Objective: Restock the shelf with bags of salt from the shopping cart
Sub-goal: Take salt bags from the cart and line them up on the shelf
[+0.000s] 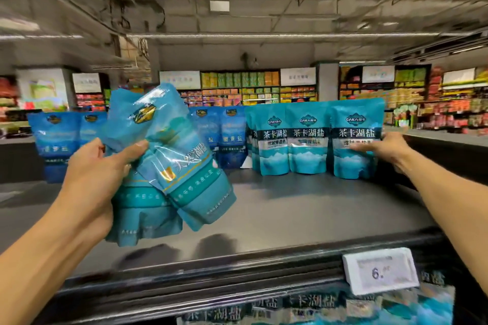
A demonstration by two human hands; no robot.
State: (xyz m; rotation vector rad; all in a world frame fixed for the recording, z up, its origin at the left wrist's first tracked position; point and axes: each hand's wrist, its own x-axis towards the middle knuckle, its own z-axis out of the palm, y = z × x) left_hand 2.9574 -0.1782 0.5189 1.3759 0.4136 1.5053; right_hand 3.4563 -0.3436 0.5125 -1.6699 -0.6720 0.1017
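My left hand [97, 174] grips a bunch of teal salt bags [169, 163], at least two, held tilted above the front left of the dark top shelf [290, 208]. My right hand [383, 148] reaches to the back right and holds the right edge of an upright teal salt bag [355, 140], the rightmost of a standing row. Two more bags [307, 137] of the same kind stand to its left, with others behind them. The shopping cart is out of view.
Darker blue salt bags [224, 134] stand at the shelf's back left and centre. A white price tag [380, 270] hangs on the shelf's front edge. More teal bags [317, 309] fill the shelf below. Store aisles lie beyond.
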